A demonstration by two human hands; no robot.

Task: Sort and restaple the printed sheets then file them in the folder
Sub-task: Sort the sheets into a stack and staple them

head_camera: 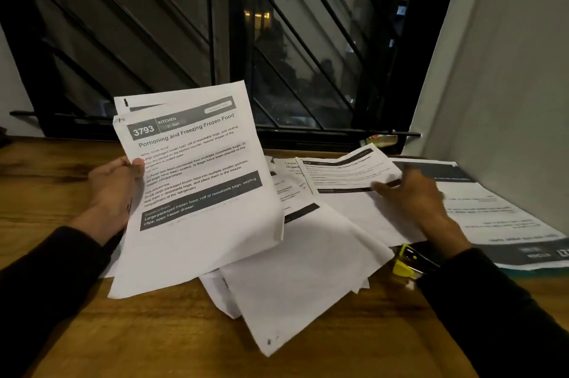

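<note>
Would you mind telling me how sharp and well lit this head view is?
Head view: dim indoor light, night outside the window; the held printed sheet reads sharply; the right hand is motion-blurred; wide-angle bending shows at the wooden table edges.

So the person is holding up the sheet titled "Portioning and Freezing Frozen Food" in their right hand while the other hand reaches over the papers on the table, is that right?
Not quite: the head view shows the left hand holding up that sheet, thumb on its edge. It is the right hand that reaches over the loose papers on the wooden table. The title is as you read it.
</note>
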